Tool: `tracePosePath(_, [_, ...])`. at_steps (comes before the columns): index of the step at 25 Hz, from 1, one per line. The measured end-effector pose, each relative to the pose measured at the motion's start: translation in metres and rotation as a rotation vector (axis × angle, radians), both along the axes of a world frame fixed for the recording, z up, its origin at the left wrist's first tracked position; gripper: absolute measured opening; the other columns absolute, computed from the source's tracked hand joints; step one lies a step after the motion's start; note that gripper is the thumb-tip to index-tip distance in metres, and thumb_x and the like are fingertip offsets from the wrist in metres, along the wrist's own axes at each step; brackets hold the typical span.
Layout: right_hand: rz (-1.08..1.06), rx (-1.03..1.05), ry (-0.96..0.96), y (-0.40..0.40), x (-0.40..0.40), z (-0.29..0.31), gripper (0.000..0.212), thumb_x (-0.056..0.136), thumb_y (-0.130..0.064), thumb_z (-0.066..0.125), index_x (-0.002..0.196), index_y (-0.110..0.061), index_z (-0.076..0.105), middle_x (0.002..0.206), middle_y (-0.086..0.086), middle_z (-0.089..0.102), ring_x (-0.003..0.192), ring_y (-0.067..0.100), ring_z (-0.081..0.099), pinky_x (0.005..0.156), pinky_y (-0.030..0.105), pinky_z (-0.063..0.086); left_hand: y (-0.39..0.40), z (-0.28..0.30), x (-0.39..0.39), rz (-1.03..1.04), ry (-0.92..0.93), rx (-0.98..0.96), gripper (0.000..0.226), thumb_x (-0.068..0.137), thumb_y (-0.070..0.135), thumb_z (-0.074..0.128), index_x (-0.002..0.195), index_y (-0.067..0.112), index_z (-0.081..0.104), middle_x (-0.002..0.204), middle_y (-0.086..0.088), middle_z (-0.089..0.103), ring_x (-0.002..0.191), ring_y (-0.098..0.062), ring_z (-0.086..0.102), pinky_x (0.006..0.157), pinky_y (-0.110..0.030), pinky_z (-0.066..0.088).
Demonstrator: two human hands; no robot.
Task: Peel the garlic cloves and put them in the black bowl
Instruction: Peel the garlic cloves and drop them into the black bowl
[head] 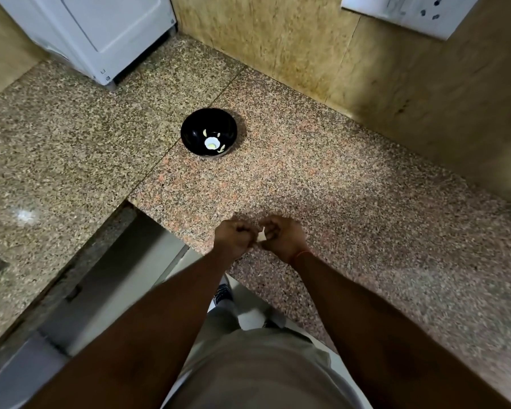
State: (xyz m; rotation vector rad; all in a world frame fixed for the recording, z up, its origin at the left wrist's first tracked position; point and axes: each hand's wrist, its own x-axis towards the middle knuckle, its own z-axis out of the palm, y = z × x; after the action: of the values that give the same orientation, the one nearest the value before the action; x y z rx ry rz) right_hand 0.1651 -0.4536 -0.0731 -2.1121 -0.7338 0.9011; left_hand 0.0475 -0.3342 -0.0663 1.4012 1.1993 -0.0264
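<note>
From the head view we see both hands brought close together over the near edge of the speckled stone table [351, 184]. Our left hand [233, 237] is curled tight, and our right hand [282, 236] is curled too; between them a small pale garlic clove [260, 235] shows, pinched from both sides. We judge the peeling to be under way, though the fingertips hide how much skin is left.

The black bowl [189, 128] sits well apart, farther back on the table, holding a few pale peeled cloves [204, 132] and a round whitish piece.

The risks, as we judge them: the clove is small and may slip from our pinch and drop off the table edge to the floor, since we work right above that edge.
</note>
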Motion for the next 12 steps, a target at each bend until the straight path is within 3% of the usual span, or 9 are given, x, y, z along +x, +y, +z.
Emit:
tracePosePath(2, [0.012,0.031,-0.035,0.000,-0.002,0.000,0.048,0.063,-0.013,0.094,0.107,-0.020,0.076,0.079,-0.013,0.069,0.068,-0.001,0.062,0.067,0.014,0.051,-0.001,0.000,-0.001,0.032,-0.008,-0.015,0.009,0.083,0.002,0.081,0.077,0.007,0.078,0.065,-0.016,0.073,0.051,-0.025,0.066,0.063,-0.043,0.061])
tracePosePath(5, [0.044,0.055,-0.063,0.000,-0.004,0.003,0.041,0.064,-0.014,0.093,0.100,-0.023,0.076,0.080,-0.012,0.070,0.071,0.002,0.063,0.069,0.023,0.054,-0.002,0.001,-0.005,0.018,-0.024,-0.038,0.005,0.084,-0.003,0.078,0.088,-0.005,0.075,0.064,-0.019,0.071,0.048,-0.022,0.066,0.052,-0.033,0.058])
tracePosePath(9, [0.106,-0.001,-0.102,-0.002,-0.010,0.002,0.041,0.062,-0.022,0.095,0.100,-0.027,0.077,0.084,-0.013,0.073,0.076,0.006,0.068,0.073,0.028,0.059,-0.007,0.003,-0.007,-0.028,0.005,0.053,0.004,0.079,-0.001,0.082,0.081,-0.001,0.079,0.061,-0.012,0.070,0.040,-0.013,0.058,0.046,-0.026,0.053])
tracePosePath(12, [0.141,-0.023,-0.150,0.000,-0.015,0.000,0.033,0.065,-0.025,0.093,0.093,-0.030,0.076,0.080,-0.015,0.072,0.073,0.001,0.066,0.071,0.028,0.060,-0.007,-0.001,-0.008,-0.006,0.055,0.054,0.014,0.076,0.003,0.085,0.084,-0.005,0.077,0.069,-0.019,0.070,0.046,-0.016,0.058,0.047,-0.025,0.053])
